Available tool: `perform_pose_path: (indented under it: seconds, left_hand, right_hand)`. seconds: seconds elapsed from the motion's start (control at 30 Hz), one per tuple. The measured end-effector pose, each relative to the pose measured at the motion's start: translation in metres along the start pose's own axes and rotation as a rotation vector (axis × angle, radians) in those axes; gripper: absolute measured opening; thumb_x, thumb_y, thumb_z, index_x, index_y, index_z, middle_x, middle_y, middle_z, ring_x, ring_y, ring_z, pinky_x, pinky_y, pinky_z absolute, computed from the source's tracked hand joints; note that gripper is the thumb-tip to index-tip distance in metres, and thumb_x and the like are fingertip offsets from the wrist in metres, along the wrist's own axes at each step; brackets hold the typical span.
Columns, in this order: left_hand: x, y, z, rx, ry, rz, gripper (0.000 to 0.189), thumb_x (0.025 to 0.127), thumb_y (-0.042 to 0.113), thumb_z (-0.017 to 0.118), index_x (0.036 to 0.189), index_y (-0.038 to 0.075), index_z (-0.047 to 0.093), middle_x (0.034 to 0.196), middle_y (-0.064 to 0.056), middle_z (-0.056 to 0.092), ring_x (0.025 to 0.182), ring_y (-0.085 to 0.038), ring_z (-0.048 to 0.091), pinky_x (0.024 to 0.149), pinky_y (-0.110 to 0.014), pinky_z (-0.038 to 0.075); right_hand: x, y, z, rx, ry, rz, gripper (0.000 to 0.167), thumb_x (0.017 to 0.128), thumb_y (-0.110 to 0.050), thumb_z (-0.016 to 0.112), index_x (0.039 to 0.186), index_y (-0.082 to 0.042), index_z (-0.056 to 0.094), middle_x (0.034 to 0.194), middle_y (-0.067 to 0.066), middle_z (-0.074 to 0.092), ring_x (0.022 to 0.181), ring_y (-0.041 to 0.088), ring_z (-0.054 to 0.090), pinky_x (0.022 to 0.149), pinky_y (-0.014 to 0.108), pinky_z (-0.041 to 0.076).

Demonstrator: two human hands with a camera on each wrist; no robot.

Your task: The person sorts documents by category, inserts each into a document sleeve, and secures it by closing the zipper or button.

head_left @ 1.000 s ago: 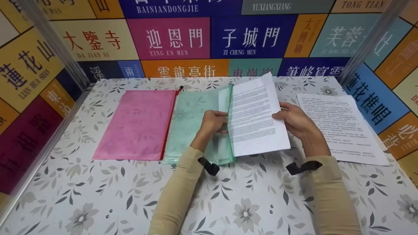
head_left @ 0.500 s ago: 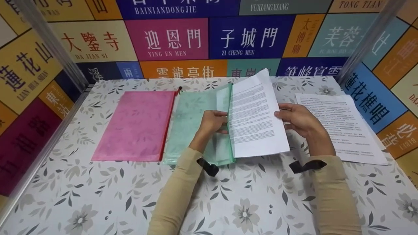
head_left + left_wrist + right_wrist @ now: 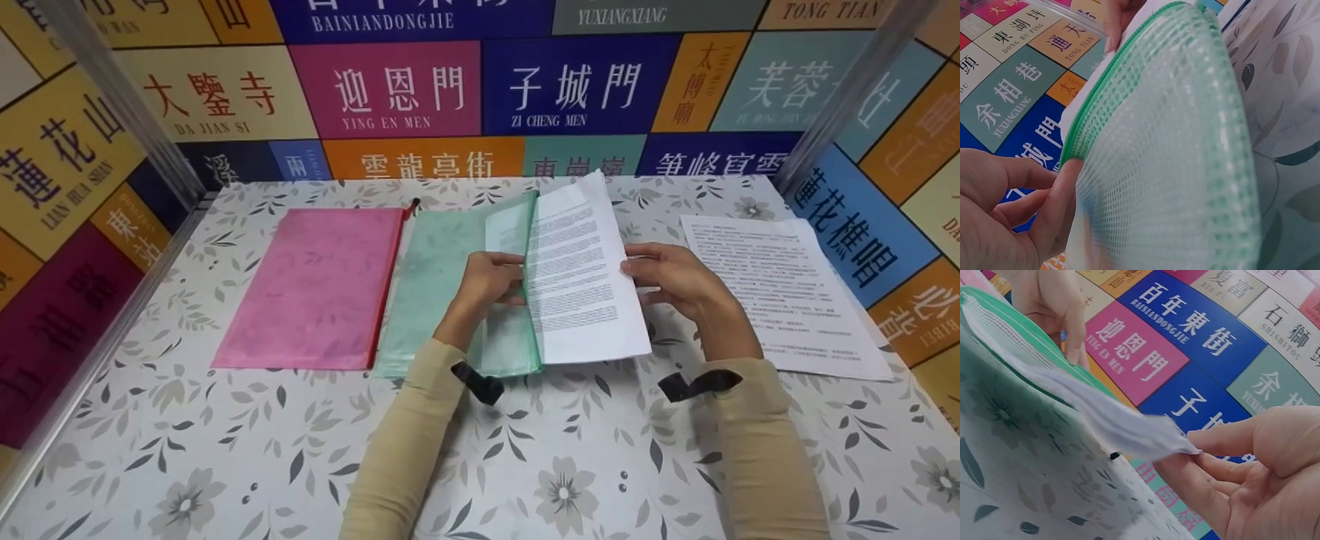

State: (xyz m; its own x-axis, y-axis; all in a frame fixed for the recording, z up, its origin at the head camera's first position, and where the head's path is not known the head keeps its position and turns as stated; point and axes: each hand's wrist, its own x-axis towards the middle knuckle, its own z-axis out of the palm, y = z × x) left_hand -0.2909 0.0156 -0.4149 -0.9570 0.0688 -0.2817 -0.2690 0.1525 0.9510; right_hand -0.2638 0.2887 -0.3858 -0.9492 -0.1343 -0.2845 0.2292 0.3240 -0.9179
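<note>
- Left hand (image 3: 487, 279): fingers pinch the green folder (image 3: 439, 259) at its edge.
- Right hand (image 3: 679, 283): fingers pinch the printed sheets (image 3: 581, 292), which reach leftward into the folder.
- Pink folder (image 3: 307, 289): on the worktop (image 3: 300, 457), left of the left fingers.
- Other pages (image 3: 795, 307): right of the right fingers.

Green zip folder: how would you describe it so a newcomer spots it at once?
On the floral tabletop, between the pink folder and the loose pages at far right, is the green zip folder. The left hand pinches its edge. Unlike the pink folder, it has printed sheets sticking out of its open side.
</note>
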Motion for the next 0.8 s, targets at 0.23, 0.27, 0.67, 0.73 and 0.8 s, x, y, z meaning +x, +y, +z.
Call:
perform_pose_path:
  seconds: [0.23, 0.27, 0.67, 0.73, 0.8]
  left_hand:
    - [0.0, 0.001, 0.001, 0.009, -0.002, -0.008, 0.025, 0.094, 0.006, 0.063, 0.117, 0.003, 0.07, 0.105, -0.012, 0.073, 0.082, -0.018, 0.072, 0.057, -0.027, 0.06]
    - [0.0, 0.0, 0.001, 0.011, -0.001, -0.009, 0.025, 0.094, 0.006, 0.063, 0.118, 0.003, 0.071, 0.105, -0.012, 0.073, 0.083, -0.018, 0.072, 0.057, -0.027, 0.06]
    - [0.002, 0.001, 0.003, -0.02, 0.014, -0.018, 0.025, 0.093, 0.005, 0.063, 0.116, 0.004, 0.071, 0.103, -0.012, 0.07, 0.082, -0.016, 0.069, 0.058, -0.027, 0.06]
    - [0.001, 0.002, 0.003, -0.023, 0.014, -0.017, 0.025, 0.093, 0.005, 0.063, 0.116, 0.004, 0.071, 0.103, -0.011, 0.07, 0.08, -0.015, 0.067, 0.057, -0.026, 0.06]
    - [0.0, 0.001, 0.004, -0.029, 0.012, -0.011, 0.025, 0.093, 0.004, 0.063, 0.117, 0.003, 0.071, 0.103, -0.012, 0.07, 0.08, -0.015, 0.067, 0.056, -0.026, 0.06]
  right_hand:
    - [-0.002, 0.001, -0.003, 0.007, -0.001, -0.006, 0.058, 0.099, -0.022, 0.061, 0.149, -0.001, 0.04, 0.103, -0.008, 0.071, 0.094, 0.009, 0.071, 0.077, 0.031, 0.06]
    - [-0.002, 0.001, -0.002, 0.013, -0.002, -0.01, 0.058, 0.099, -0.021, 0.061, 0.149, 0.0, 0.039, 0.103, -0.008, 0.071, 0.094, 0.009, 0.071, 0.077, 0.031, 0.06]
    - [0.009, 0.0, 0.029, 0.057, -0.014, 0.01, 0.058, 0.1, -0.011, 0.059, 0.153, -0.006, 0.035, 0.118, 0.002, 0.066, 0.093, 0.008, 0.07, 0.073, 0.026, 0.059]
    - [0.01, 0.001, 0.034, 0.067, -0.009, 0.021, 0.06, 0.1, -0.012, 0.059, 0.154, -0.007, 0.034, 0.122, 0.005, 0.063, 0.094, 0.008, 0.069, 0.073, 0.025, 0.059]
    - [0.011, 0.002, 0.038, 0.089, -0.007, 0.029, 0.061, 0.099, -0.012, 0.06, 0.154, -0.009, 0.034, 0.122, 0.005, 0.063, 0.094, 0.008, 0.069, 0.072, 0.025, 0.059]
